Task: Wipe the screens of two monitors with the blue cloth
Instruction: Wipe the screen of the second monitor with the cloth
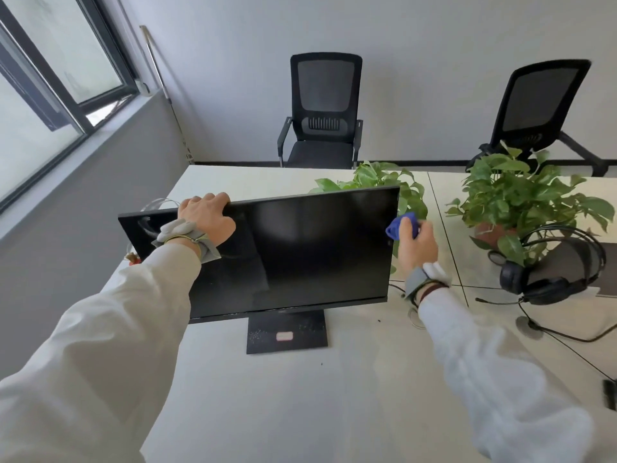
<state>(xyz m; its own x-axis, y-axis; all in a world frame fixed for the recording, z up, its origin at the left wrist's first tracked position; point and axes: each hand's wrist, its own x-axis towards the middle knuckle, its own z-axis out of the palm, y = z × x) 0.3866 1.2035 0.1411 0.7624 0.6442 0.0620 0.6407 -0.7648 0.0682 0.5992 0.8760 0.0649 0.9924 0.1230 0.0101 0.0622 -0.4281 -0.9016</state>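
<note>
A black monitor [310,248] with a dark screen stands on its square base on the white desk [300,396]. My left hand [207,215] grips the monitor's top edge near its left corner, fingers curled over the rim. My right hand [417,242] holds the bunched blue cloth [402,225] at the screen's right edge, near the upper corner. Only this one monitor is in view.
Two potted green plants [521,198] stand behind and to the right of the monitor. A black headset [551,272] on a stand and its cable lie at the right. Two black office chairs [322,108] stand beyond the desk. A window runs along the left wall.
</note>
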